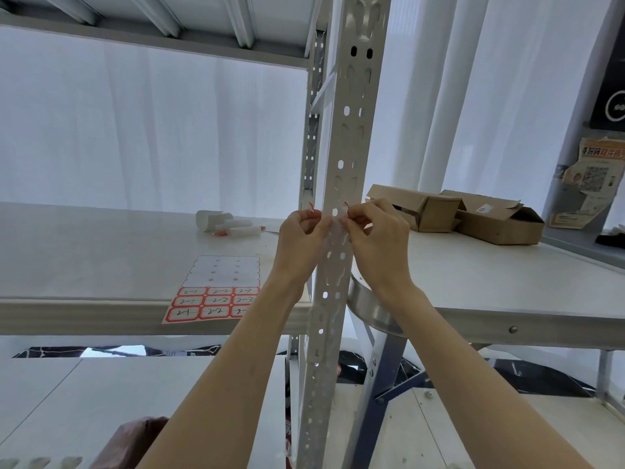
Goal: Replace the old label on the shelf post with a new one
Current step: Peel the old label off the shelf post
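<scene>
The white perforated shelf post point(348, 130) runs up the middle of the head view. A small white label with a red border point(338, 221) is stretched across the post at hand height. My left hand point(302, 236) pinches its left end, where a red-edged corner sticks up. On the right side of the post, my right hand point(378, 235) pinches the other end. Most of the label is hidden by my fingers. A sheet of red-bordered labels point(216, 291) lies on the shelf board to the left, its lower rows handwritten, its upper rows peeled bare.
On the left shelf board point(84, 252) lie a white roll and marker pens point(226, 225). Right of the post, open cardboard boxes point(473, 214) sit on a white table point(507, 286). A round metal piece point(368, 309) curves beside the post. White curtains hang behind.
</scene>
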